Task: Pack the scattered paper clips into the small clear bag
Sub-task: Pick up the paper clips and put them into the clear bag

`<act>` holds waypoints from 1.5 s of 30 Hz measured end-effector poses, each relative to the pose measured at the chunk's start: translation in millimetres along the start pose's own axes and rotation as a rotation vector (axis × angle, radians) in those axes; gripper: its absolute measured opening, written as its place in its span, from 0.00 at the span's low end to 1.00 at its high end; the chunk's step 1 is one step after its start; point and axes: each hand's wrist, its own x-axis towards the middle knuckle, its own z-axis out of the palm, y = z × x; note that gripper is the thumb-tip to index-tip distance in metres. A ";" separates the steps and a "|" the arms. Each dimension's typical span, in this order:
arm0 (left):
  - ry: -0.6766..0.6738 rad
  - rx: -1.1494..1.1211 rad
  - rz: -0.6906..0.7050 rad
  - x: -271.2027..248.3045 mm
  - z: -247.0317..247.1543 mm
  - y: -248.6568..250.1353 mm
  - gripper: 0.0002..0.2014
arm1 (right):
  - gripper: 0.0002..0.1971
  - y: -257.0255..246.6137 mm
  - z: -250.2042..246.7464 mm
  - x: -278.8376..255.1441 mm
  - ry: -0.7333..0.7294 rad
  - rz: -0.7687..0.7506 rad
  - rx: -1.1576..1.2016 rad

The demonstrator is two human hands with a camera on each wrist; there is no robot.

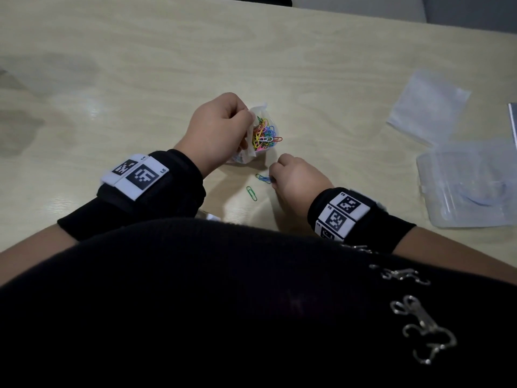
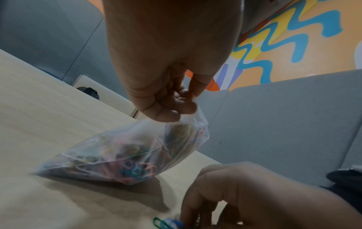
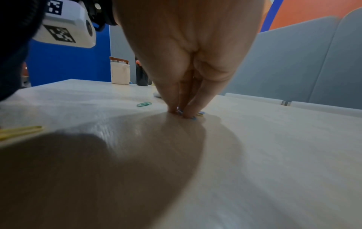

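Note:
My left hand (image 1: pixel 221 130) pinches the top edge of the small clear bag (image 1: pixel 261 130), which holds several coloured paper clips and rests on the pale wooden table (image 1: pixel 140 79). In the left wrist view the bag (image 2: pixel 125 156) hangs from my curled left fingers (image 2: pixel 172 106), tilted with its bottom on the table. My right hand (image 1: pixel 296 180) is just in front of the bag, fingertips (image 3: pixel 176 110) down on the table, pinching a blue paper clip (image 1: pixel 264 179). A green clip (image 1: pixel 251 193) lies loose beside it, also visible as the green clip (image 3: pixel 144 104). A yellow clip (image 3: pixel 19 131) lies nearer me.
A stack of empty clear bags (image 1: pixel 428 106) lies at the right. A clear plastic box (image 1: pixel 467 189) sits nearer at the right edge. A white container (image 3: pixel 119 72) and a dark object stand at the far table edge. Grey partitions (image 2: pixel 284 124) surround the table.

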 end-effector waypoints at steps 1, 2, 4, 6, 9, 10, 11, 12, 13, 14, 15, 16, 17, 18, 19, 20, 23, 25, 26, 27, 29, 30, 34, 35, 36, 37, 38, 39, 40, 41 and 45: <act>-0.001 0.002 0.001 0.0 -0.1 0.0 0.06 | 0.13 1.6 -0.7 0.3 -0.002 -0.002 0.004; -0.002 0.004 0.003 -0.1 -0.2 0.3 0.06 | 0.12 3.3 -0.9 0.8 -0.001 0.002 0.013; 0.001 0.011 0.006 0.0 -0.5 0.4 0.06 | 0.12 7.2 -0.8 1.6 0.004 0.025 0.043; 0.004 0.016 0.008 -0.2 -0.7 0.3 0.06 | 0.12 10.4 0.3 1.9 -0.002 0.052 0.081; 0.000 0.025 0.008 -0.6 -0.9 0.0 0.06 | 0.14 11.9 1.7 1.1 -0.026 0.103 0.138; -0.003 0.027 0.009 -0.8 -0.8 0.1 0.06 | 0.14 11.7 2.6 0.7 -0.028 0.113 0.140; -0.005 0.027 0.010 -0.8 -0.7 0.1 0.06 | 0.14 11.2 3.3 0.0 -0.028 0.120 0.135; -0.006 0.027 0.010 -0.9 -0.6 0.3 0.06 | 0.14 10.7 4.1 -1.0 -0.024 0.124 0.131; -0.007 0.028 0.009 -1.0 -0.5 0.4 0.06 | 0.13 10.1 4.5 -2.3 -0.018 0.126 0.132; -0.009 0.028 0.009 -0.9 -0.3 0.5 0.06 | 0.13 9.8 5.4 -3.2 -0.013 0.125 0.131; -0.009 0.028 0.009 -0.9 -0.1 0.5 0.06 | 0.13 10.0 5.9 -4.3 -0.011 0.122 0.129; -0.010 0.027 0.009 -1.0 0.1 0.6 0.06 | 0.13 11.0 6.8 -5.1 -0.015 0.120 0.135; -0.011 0.029 0.010 -1.1 0.3 0.5 0.06 | 0.12 12.6 6.8 -6.2 -0.020 0.123 0.152; -0.012 0.033 0.011 -1.2 0.4 0.3 0.06 | 0.11 14.7 6.2 -6.8 -0.030 0.134 0.184; -0.013 0.034 0.012 -1.2 0.2 0.0 0.06 | 0.10 17.2 4.0 -7.1 -0.037 0.154 0.231; -0.014 0.035 0.012 -1.6 0.2 0.0 0.06 | 0.08 20.4 0.4 -6.8 -0.032 0.179 0.294; -0.019 0.038 0.011 -1.9 -0.1 -0.6 0.06 | 0.08 31.4 -18.6 -2.4 0.107 0.264 0.469; -0.023 0.042 0.009 -1.8 -0.1 -0.3 0.06 | 0.10 37.1 -36.9 1.8 0.293 0.311 0.580; -0.029 0.045 0.010 -2.1 0.2 0.0 0.06 | 0.09 37.6 -46.8 3.2 0.381 0.322 0.646; -0.036 0.050 0.011 -2.3 0.7 0.3 0.06 | 0.09 36.9 -56.0 4.5 0.445 0.323 0.710; -0.048 0.067 0.014 -2.5 2.1 1.0 0.10 | 0.08 30.3 -69.9 7.6 0.482 0.279 0.823; -0.053 0.072 0.013 -2.8 2.7 1.3 0.11 | 0.06 24.5 -74.4 9.4 0.464 0.236 0.871; -0.051 0.059 0.009 -2.9 2.6 1.6 0.07 | 0.10 5.0 -77.6 15.4 0.356 0.147 0.918; -0.040 0.054 0.004 -3.0 1.9 1.8 0.06 | 0.10 3.5 -76.0 16.0 0.374 0.151 0.933; -0.026 0.046 0.000 -3.1 0.7 2.0 0.06 | 0.10 4.0 -74.1 16.1 0.408 0.167 0.953; -0.010 0.036 -0.004 -2.9 -0.6 2.0 0.06 | 0.09 5.7 -72.1 15.5 0.444 0.206 0.962; 0.006 0.022 -0.007 -2.8 -2.0 1.9 0.06 | 0.07 8.7 -69.7 14.1 0.462 0.264 0.952; 0.022 0.009 -0.009 -2.5 -3.0 2.0 0.06 | 0.05 12.5 -66.4 11.8 0.427 0.335 0.895; 0.035 -0.001 -0.007 -2.2 -3.4 2.1 0.06 | 0.03 15.8 -62.3 8.5 0.315 0.391 0.763; 0.044 -0.006 -0.006 -1.9 -3.4 2.3 0.06 | 0.06 17.1 -56.9 4.2 0.134 0.423 0.580; 0.050 -0.015 -0.022 -1.5 -2.0 2.9 0.06 | 0.08 3.3 -33.5 -11.7 -0.277 0.405 0.222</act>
